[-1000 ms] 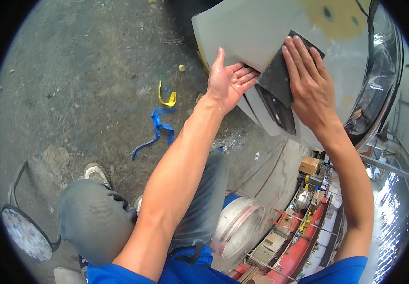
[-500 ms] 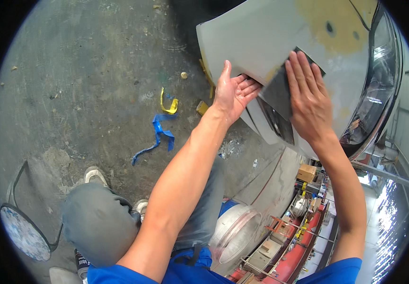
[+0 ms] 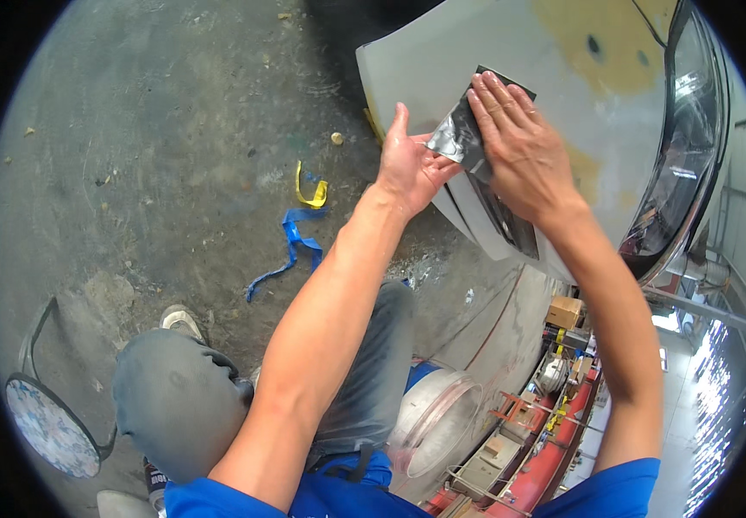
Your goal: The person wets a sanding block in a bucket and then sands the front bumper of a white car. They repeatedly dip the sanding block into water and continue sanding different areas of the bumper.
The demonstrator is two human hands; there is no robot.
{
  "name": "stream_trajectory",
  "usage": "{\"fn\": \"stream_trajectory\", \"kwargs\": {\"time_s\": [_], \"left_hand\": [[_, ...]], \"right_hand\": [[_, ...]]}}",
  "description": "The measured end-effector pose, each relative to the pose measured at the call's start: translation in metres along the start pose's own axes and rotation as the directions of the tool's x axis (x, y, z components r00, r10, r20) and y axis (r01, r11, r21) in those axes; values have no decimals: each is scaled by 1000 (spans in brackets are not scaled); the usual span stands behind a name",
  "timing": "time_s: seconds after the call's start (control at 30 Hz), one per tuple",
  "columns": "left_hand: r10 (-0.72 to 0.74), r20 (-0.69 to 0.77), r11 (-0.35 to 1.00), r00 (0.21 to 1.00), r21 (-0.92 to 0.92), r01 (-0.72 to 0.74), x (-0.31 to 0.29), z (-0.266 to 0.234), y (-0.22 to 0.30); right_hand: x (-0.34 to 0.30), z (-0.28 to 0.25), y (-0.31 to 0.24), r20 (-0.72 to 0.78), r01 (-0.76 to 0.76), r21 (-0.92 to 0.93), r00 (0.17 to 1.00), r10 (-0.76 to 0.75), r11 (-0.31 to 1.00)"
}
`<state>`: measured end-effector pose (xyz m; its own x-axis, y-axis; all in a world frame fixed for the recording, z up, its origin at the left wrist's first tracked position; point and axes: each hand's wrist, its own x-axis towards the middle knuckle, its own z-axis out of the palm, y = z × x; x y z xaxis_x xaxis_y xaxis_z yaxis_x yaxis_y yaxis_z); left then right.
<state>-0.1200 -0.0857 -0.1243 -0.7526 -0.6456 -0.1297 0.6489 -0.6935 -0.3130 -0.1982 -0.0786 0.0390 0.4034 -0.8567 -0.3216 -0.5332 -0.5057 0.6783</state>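
My right hand (image 3: pixel 519 147) presses a dark, wet sheet of sandpaper (image 3: pixel 459 129) against the pale grey car bumper (image 3: pixel 424 65). Its fingers lie straight and close together over the sheet, and the thumb is hidden. One corner of the sheet lifts off and shines with water. Below that corner, at the bumper's lower edge, my left hand (image 3: pixel 412 168) is palm up with its thumb raised. Its fingertips reach partly under the sheet. Tan filler patches (image 3: pixel 623 52) mark the panel, and a dark slotted opening (image 3: pixel 511 220) lies below my right hand.
Blue tape (image 3: pixel 293 250) and yellow tape (image 3: pixel 314 194) lie on the concrete floor. A round stool (image 3: pixel 52 423) stands at the left, and a whitish bucket (image 3: pixel 437 423) beside my knee. A red cart (image 3: pixel 554 449) loaded with tools is at the lower right.
My right hand and the sandpaper have slid left across the bumper, toward my left hand. The sheet's corner now bends up over the left fingers. My left hand has shifted slightly left.
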Motion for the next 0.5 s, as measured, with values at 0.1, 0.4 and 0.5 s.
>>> {"fn": "stream_trajectory", "kwargs": {"time_s": [0.1,0.4,0.5], "left_hand": [[3,-6,1000,1000,29,-3,-1,-9,15],[-18,117,999,993,-27,22,4,-10,3],[39,40,998,998,56,-41,-3,-1,9]], "right_hand": [[-15,-24,16,-49,-34,30,998,35,999],[-1,-18,19,-72,-69,-102,995,61,992],[-32,-33,24,-99,-133,-82,987,125,988]]}}
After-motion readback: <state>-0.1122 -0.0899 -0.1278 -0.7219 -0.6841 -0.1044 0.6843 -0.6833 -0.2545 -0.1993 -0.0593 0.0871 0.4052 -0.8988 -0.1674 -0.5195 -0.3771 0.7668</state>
